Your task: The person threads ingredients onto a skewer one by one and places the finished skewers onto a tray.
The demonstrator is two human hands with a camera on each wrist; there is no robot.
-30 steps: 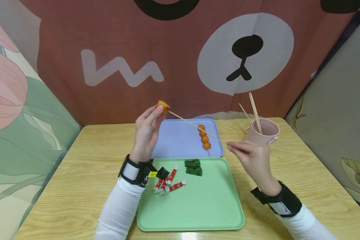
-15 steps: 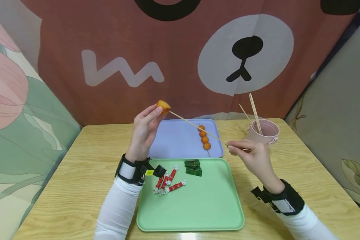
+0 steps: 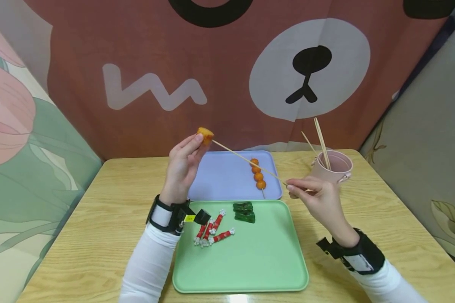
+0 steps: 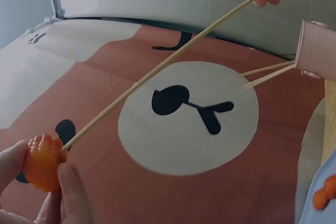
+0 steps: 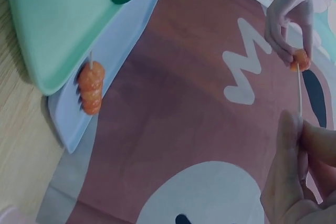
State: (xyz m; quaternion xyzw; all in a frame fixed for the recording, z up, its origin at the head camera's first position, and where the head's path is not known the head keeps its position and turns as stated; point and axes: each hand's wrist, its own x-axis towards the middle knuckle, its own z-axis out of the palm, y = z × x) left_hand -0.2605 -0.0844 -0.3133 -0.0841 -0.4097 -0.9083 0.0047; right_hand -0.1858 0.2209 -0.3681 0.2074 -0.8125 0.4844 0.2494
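Note:
My left hand (image 3: 183, 166) pinches a short orange-yellow chunk (image 3: 205, 135) between thumb and fingertips, above the back tray. Seen in the left wrist view, the chunk (image 4: 44, 162) has bumpy rows like a piece of corn cob. Thumb and fingers of my right hand (image 3: 318, 198) pinch the near end of a thin wooden skewer (image 3: 231, 150). The skewer slants up leftward, and its far end meets the chunk's side. How deep the tip sits is hidden. In the right wrist view, the chunk (image 5: 300, 60) lies in line with the skewer.
A green tray (image 3: 258, 261) holds several red-wrapped pieces (image 3: 222, 235) and dark green pieces (image 3: 244, 216). Behind it, a lavender tray (image 3: 223, 176) bears a skewer of orange balls (image 3: 258, 176). A pink pail (image 3: 318, 170) with wooden skewers (image 3: 320, 139) stands at the back right.
Both hands stay almost in place with the chunk and skewer between them. My left wrist has shifted slightly to the left; the trays and pail have not moved.

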